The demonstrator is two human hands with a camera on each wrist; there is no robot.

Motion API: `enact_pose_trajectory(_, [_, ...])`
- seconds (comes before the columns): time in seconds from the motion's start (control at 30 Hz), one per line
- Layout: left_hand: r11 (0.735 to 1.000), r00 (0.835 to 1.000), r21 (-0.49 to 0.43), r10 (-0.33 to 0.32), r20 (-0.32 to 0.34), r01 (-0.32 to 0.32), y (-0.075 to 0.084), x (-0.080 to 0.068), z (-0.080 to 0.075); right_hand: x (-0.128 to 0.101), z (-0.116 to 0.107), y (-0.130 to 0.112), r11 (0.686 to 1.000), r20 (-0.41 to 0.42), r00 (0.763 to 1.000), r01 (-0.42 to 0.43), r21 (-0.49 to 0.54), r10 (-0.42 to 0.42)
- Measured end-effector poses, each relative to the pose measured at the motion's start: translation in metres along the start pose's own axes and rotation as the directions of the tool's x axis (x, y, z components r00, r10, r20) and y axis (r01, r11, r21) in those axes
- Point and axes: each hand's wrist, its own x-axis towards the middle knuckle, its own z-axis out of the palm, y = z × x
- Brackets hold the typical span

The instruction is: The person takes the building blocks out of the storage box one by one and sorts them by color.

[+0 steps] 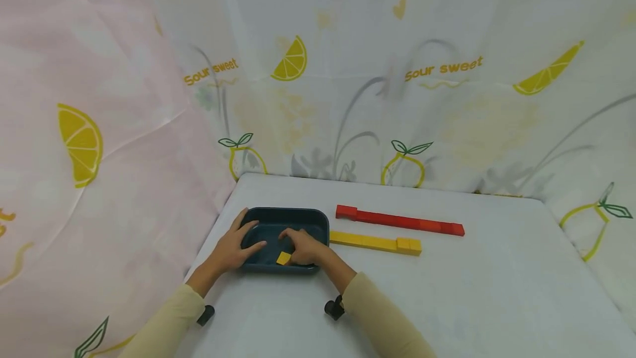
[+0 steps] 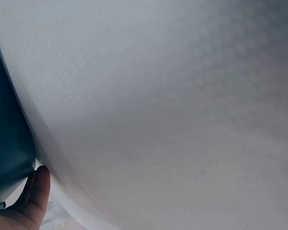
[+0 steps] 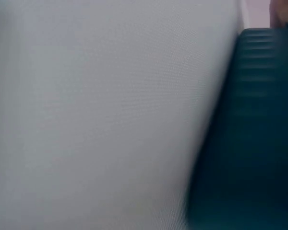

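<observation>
A dark blue rectangular tray lies toward the left of the white table. My left hand grips its left side, thumb over the rim and inside, other fingers along the outer edge. In the left wrist view, fingers bend against the tray's outer wall. Inside the tray, a small yellow block sits beside my right hand. That hand reaches in over the right rim with fingers spread and bent, its index fingertip apart from the block. What lies under its palm is hidden.
Right of the tray, a row of yellow blocks extends across the table. Behind it lies a row of red blocks. Both rows have a raised part at one end. Lemon-printed cloth hangs behind the table and at the sides.
</observation>
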Motion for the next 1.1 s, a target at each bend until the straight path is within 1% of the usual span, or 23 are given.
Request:
enact_pose_trajectory(0.17, [1.0,1.0,-0.009,0.016,-0.015,-0.016,-0.002,-0.002,-0.003,0.002,0.003,-0.007,0.994,-0.013,1.0,0.001,-0.105,-0.003])
enact_pose_trajectory(0.27, [1.0,1.0,-0.014,0.015,-0.024,-0.015,-0.002,-0.002,-0.007,0.007,0.004,-0.011,0.989,-0.015,1.0,0.024,-0.144,-0.027])
enact_pose_trajectory(0.33, [1.0,1.0,-0.018,0.012,-0.026,-0.013,-0.002,-0.001,-0.009,0.011,0.006,-0.011,0.987,-0.025,0.999,0.044,-0.152,-0.048])
enact_pose_trajectory(0.43, [0.999,1.0,-0.027,0.022,-0.017,-0.022,0.001,0.0,-0.007,0.016,0.01,-0.007,0.989,-0.055,0.996,0.055,-0.14,-0.064])
enact_pose_trajectory(0.53, [0.999,0.999,-0.03,0.034,-0.004,-0.034,0.002,0.001,-0.003,0.018,0.013,-0.002,0.995,-0.084,0.996,0.021,-0.101,-0.03])
enact_pose_trajectory(0.6, [0.999,0.999,-0.023,0.033,-0.01,-0.033,0.002,0.0,-0.001,0.018,0.014,0.0,0.997,-0.092,0.996,0.011,-0.077,-0.018])
enact_pose_trajectory(0.73, [0.999,0.999,-0.021,0.032,-0.04,-0.033,0.002,-0.002,0.001,0.018,0.014,0.001,0.997,-0.107,0.994,0.032,-0.066,-0.039])
enact_pose_trajectory(0.8, [0.999,0.998,-0.024,0.039,-0.047,-0.041,0.003,-0.002,0.002,0.018,0.014,0.001,0.998,-0.117,0.993,0.028,-0.062,-0.035])
enact_pose_trajectory(0.93, [0.999,0.999,-0.033,0.038,-0.028,-0.039,0.005,0.0,0.002,0.017,0.013,0.0,1.0,-0.131,0.991,0.01,-0.022,-0.013])
enact_pose_trajectory(1.1, [0.999,0.999,-0.03,0.026,-0.024,-0.027,0.001,0.0,0.0,0.019,0.012,-0.003,0.998,-0.111,0.992,0.057,-0.027,-0.059])
